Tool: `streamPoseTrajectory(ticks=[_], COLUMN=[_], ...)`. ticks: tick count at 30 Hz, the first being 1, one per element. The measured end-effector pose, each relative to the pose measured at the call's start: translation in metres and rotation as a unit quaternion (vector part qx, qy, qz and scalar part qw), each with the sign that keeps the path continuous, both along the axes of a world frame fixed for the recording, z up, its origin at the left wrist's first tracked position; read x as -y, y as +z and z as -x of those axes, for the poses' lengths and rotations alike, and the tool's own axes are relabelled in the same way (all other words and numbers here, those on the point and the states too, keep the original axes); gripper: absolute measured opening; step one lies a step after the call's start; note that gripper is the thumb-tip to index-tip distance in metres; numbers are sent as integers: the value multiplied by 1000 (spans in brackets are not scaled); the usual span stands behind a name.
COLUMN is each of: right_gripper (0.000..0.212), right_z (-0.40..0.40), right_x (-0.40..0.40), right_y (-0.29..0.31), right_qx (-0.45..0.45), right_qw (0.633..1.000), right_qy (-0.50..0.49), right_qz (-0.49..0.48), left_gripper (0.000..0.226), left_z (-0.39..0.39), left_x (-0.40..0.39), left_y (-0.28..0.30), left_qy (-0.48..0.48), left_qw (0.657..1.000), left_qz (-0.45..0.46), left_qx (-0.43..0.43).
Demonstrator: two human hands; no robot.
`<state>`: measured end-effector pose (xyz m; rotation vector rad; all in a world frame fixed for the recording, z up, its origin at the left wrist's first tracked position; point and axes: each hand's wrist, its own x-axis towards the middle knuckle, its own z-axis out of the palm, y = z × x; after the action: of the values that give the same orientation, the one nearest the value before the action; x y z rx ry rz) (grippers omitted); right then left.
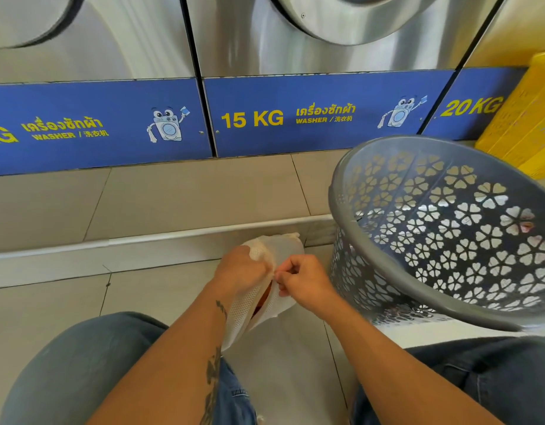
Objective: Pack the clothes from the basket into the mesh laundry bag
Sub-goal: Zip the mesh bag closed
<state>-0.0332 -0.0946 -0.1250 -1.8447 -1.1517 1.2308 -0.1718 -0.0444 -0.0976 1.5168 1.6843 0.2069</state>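
A white mesh laundry bag (285,243) rests on the floor between my knees, with something orange showing through its slit opening. My left hand (239,269) grips the bag's left edge near the top. My right hand (305,282) pinches the bag's edge at the opening, fingers closed on a small part there. The grey plastic basket (335,185) with flower-shaped holes stands tilted at the right, its mouth toward me. No clothes show inside it.
A row of steel washers with blue panels (311,115) stands ahead on a tiled step (188,194). A yellow plastic crate (526,118) leans at the far right. My jeans-clad knees frame the bag on the tiled floor (50,302).
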Motion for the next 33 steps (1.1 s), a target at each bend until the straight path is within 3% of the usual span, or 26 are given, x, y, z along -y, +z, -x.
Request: streamPoseTrajectory(ticks=[4, 7, 10, 13, 17, 20, 25, 28, 33], right_gripper=[22, 19, 20, 26, 23, 22, 25, 24, 21], right_z=[9, 12, 8, 4, 7, 8, 11, 10, 8], right_x=[15, 39, 48, 39, 20, 15, 19, 18, 19], right_y=[-15, -28, -34, -26, -8, -3, 1, 7, 21], right_qx=[52, 114, 105, 75, 1, -46, -71, -89, -136], right_qw=[998, 984, 987, 995, 999, 997, 995, 994, 990], right_qy=[36, 137, 113, 52, -32, -62, -64, -59, -31], right_qz=[-2, 15, 38, 28, 0, 1, 6, -3, -11], left_gripper=[15, 12, 13, 14, 34, 18, 26, 32, 34], left_z=[1, 3, 10, 13, 22, 25, 18, 13, 10], left_x=[-16, -28, -35, -26, 4, 16, 34, 33, 29], left_y=[-4, -5, -4, 1, -13, -14, -12, -4, 1], left_qy=[131, 257, 306, 244, 150, 32, -76, -6, 90], left_qw=[986, 947, 911, 938, 981, 998, 997, 993, 954], left_qz=[-39, -31, -20, -59, -76, -44, 14, 75, 189], left_qx=[95, 192, 274, 239, 93, 11, 24, 95, 214])
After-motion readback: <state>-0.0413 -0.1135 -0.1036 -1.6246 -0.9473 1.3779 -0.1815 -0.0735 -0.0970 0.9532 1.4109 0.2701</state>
